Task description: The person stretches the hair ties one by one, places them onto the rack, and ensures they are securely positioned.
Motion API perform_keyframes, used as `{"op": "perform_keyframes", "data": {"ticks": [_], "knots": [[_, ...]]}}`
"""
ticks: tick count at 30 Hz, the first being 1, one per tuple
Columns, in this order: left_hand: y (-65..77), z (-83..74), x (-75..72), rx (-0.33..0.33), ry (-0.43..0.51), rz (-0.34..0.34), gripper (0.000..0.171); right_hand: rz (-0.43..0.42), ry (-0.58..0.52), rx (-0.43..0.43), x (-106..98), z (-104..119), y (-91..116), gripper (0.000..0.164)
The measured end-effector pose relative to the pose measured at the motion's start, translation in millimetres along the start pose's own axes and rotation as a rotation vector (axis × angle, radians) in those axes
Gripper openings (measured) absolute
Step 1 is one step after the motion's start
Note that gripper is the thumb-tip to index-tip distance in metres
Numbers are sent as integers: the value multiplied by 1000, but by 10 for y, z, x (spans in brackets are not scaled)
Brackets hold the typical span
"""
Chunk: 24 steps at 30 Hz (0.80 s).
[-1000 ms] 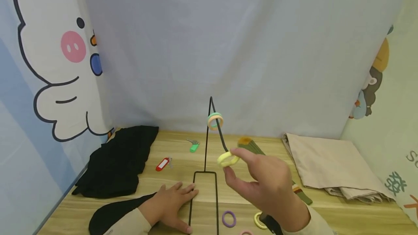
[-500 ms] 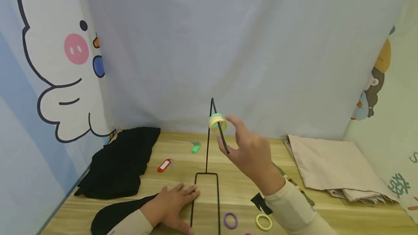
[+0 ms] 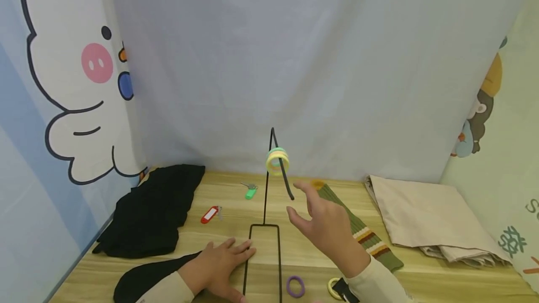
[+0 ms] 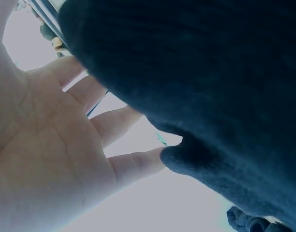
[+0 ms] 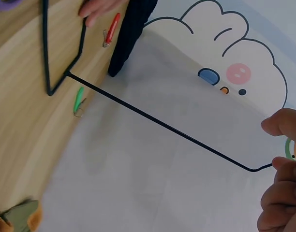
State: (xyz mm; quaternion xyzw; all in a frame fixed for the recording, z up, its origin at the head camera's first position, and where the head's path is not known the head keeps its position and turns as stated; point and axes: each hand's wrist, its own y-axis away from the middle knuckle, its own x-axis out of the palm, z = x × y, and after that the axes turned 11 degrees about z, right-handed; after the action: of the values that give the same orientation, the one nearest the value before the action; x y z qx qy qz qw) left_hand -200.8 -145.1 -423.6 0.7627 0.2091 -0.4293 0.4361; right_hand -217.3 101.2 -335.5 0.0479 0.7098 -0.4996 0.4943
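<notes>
My left hand [image 3: 219, 265] lies with spread, straight fingers across one side of the black wire stand's base [image 3: 251, 247]. In the left wrist view a large dark cloth item [image 4: 186, 63] hides some fingertips. My right hand [image 3: 326, 223] is beside the free end of the stand's slanting arm [image 3: 288, 186], thumb and index finger apart, holding nothing. On that arm hang a yellow hair tie [image 3: 268, 165] in front and peach and green ones behind it. A purple hair tie [image 3: 288, 289] and another yellow one [image 3: 330, 289] lie near the front edge.
A red key tag [image 3: 209, 214] and a green key tag [image 3: 251, 193] lie left of the stand. Black cloth [image 3: 156, 214] is at left, a black rounded item [image 3: 139, 275] under my left forearm. A striped green sock [image 3: 345, 209] and folded beige cloth [image 3: 425, 205] are at right.
My right hand has carried the yellow hair tie onto the stand's arm against the other ones, let it go, and drawn back down and to the right. The left hand has stayed put.
</notes>
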Motion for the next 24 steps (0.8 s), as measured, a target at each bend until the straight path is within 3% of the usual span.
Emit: {"op": "perform_keyframes", "data": {"ticks": [8, 16, 18, 24], "knots": [[8, -6, 1, -4, -18, -11, 94, 193, -5, 36, 124, 30, 278, 46], [18, -7, 14, 6, -14, -23, 94, 300, -11, -44, 223, 41, 531, 46], [27, -10, 12, 10, -13, -25, 94, 381, -52, -45, 226, 40, 580, 47], [33, -13, 8, 23, -10, -22, 94, 790, -164, 47, 192, 35, 686, 58]]}}
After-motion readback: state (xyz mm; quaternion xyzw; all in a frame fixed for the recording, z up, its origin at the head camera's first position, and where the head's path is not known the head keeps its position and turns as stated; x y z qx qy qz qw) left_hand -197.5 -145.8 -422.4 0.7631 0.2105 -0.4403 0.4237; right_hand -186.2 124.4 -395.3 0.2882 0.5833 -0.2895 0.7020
